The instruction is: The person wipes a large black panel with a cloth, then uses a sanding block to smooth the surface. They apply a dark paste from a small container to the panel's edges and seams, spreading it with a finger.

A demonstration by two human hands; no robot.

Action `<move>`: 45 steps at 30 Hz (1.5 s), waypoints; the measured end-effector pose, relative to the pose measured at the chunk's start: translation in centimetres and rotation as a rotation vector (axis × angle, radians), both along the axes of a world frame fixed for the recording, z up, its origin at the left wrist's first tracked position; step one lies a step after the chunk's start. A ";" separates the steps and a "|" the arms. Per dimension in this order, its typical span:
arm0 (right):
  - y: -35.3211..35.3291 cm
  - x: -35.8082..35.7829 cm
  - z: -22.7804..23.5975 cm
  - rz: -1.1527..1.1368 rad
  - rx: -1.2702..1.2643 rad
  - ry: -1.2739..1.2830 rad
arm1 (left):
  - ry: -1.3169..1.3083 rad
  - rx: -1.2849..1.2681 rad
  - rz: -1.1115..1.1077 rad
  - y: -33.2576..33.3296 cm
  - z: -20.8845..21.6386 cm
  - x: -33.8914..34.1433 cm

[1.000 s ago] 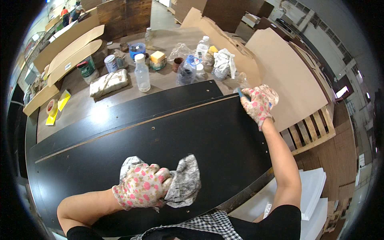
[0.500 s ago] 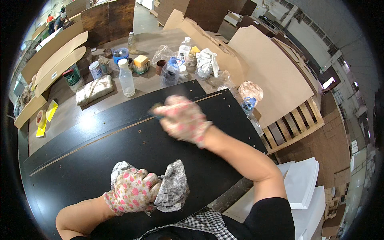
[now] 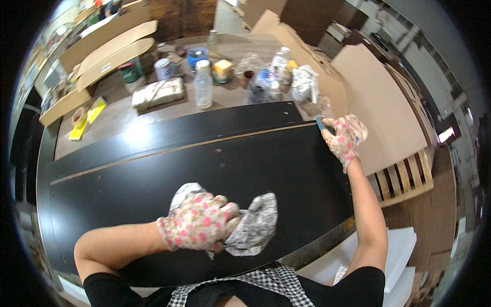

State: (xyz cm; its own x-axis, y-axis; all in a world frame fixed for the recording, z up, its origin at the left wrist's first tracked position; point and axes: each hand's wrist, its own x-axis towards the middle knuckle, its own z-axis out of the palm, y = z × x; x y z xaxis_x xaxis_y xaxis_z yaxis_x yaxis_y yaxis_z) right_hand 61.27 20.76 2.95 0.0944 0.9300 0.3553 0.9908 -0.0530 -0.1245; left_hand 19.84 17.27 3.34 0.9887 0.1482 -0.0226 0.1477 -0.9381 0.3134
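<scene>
A black panel [image 3: 153, 176] with a pale brown groove [image 3: 204, 144] along its length lies before me. My left hand [image 3: 198, 221], in a floral glove, is closed round a crumpled, grey-stained white rag [image 3: 258, 225] over the near part of the panel. My right arm is stretched to the panel's far right corner. There my right hand [image 3: 346, 137], in a like glove, grips a small, flat blue piece [image 3: 320, 123] at the right end of the groove. What that piece is made of cannot be made out.
Behind the panel stand a clear bottle [image 3: 203, 87], a wrapped white bundle [image 3: 157, 94], a yellow sponge [image 3: 223, 70] and several cans and bottles. Yellow tape [image 3: 79, 117] lies at left. Cardboard [image 3: 378, 97] and a wooden pallet [image 3: 404, 181] are at right, white boards [image 3: 401, 256] at near right.
My right hand has moved right from the middle of the groove to its right end, still with the small piece. My left hand keeps hold of the rag. The whole view has shifted.
</scene>
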 end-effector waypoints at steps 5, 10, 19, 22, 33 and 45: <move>0.2 -12.7 0.5 0.440 -0.048 0.183 | -0.060 -0.007 0.047 0.4 0.1 -4.2; 2.8 -28.2 0.4 0.767 -0.031 0.205 | 0.008 0.077 0.352 -2.1 1.3 -14.3; 6.5 -56.6 -1.5 1.165 -0.101 0.294 | 0.003 0.103 0.936 -10.8 0.2 -30.9; 6.9 -65.9 -2.1 1.223 -0.138 0.325 | -0.039 0.174 0.985 -12.6 -0.5 -33.0; 9.5 -71.2 -2.8 1.299 -0.187 0.244 | -0.122 0.183 0.932 -12.5 -2.1 -34.1; 6.7 -24.0 0.0 0.838 -0.266 0.319 | -0.078 0.308 0.950 -6.9 -3.5 -23.8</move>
State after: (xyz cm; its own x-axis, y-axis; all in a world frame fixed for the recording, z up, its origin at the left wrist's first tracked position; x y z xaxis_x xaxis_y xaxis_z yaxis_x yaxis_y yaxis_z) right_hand 37.26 27.48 2.90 -0.5872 0.7859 0.1938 0.6397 0.5972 -0.4839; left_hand -3.92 10.32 -0.18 0.4541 0.8658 0.2102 0.8675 -0.4834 0.1173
